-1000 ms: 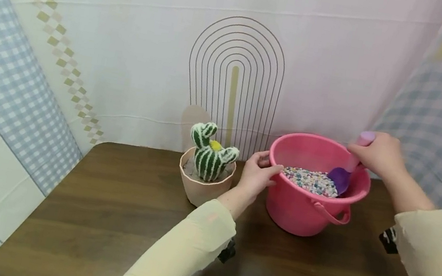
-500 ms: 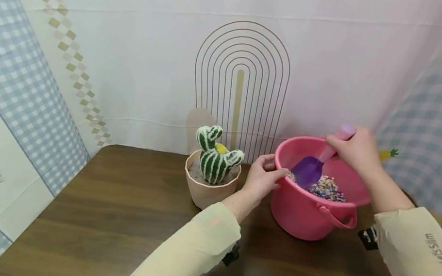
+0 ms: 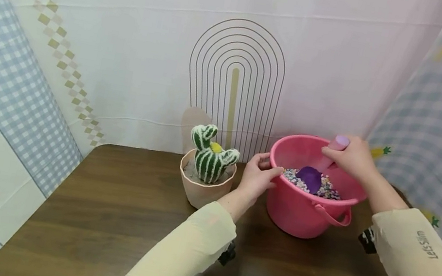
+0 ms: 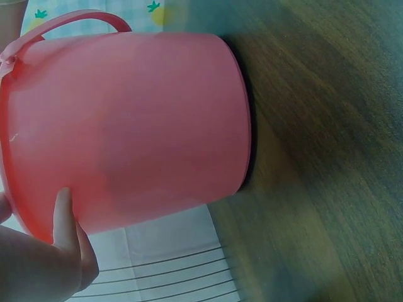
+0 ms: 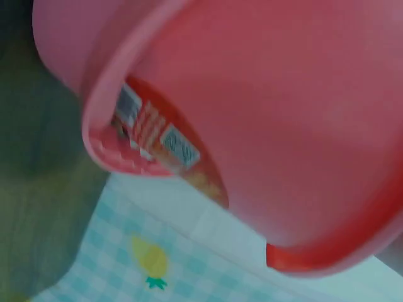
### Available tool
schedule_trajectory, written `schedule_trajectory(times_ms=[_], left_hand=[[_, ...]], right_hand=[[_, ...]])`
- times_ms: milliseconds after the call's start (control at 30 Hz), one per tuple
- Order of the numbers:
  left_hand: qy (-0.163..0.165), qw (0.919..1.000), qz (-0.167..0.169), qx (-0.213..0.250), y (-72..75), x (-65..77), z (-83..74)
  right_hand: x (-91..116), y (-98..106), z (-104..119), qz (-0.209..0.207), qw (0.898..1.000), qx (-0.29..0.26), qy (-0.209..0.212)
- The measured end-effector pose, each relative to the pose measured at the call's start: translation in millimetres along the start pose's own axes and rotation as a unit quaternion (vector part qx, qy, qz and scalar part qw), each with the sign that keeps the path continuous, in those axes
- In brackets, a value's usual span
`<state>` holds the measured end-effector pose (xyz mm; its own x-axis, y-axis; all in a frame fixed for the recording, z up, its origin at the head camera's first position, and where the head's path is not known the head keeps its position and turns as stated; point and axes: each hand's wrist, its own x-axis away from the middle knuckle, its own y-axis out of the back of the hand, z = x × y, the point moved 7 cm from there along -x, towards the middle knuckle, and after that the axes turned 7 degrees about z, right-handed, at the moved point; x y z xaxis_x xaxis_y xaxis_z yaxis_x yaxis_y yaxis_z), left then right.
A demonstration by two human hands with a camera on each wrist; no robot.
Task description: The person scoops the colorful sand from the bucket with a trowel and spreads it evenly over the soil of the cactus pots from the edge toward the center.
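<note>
A pink bucket (image 3: 296,215) stands on the table, part filled with small multicoloured pellets (image 3: 329,191). My left hand (image 3: 256,176) grips its left rim, thumb over the edge and fingers against the outer wall. In the left wrist view, a finger of the left hand (image 4: 53,251) lies along the bucket's side (image 4: 145,113). My right hand (image 3: 353,156) holds the lilac handle of a toy shovel (image 3: 309,179). Its purple blade sits down among the pellets. The right wrist view shows the bucket's inner wall (image 5: 271,113); the right hand's fingers and the shovel are hidden there.
Left of the bucket, close to the left forearm, stands a knitted cactus (image 3: 209,163) in a pale pot (image 3: 202,194). The bucket's carrying handle (image 3: 335,221) hangs down in front. A printed cloth (image 3: 148,71) rises behind the wooden table (image 3: 122,219).
The right hand has carried the shovel from the bucket's right side towards the left, then lowered it slightly, with its blade turning. The left hand has kept its hold on the rim.
</note>
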<state>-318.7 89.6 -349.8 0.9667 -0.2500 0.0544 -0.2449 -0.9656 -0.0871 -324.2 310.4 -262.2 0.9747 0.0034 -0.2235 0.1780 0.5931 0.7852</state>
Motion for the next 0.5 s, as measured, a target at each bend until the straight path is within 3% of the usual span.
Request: schedule_trajectory(times_ms=[233,500], left_hand=[[-0.002,1.0,-0.002,0.0,3.6,1.5,-1.8],[0.0,1.0,-0.003,-0.005,3.6,0.7,-1.4]], right_hand=[[7,-5,-10,0.023,0.997,-0.06,-0.037],[15,-12,-22,0.05,0.98,-0.165,-0.098]])
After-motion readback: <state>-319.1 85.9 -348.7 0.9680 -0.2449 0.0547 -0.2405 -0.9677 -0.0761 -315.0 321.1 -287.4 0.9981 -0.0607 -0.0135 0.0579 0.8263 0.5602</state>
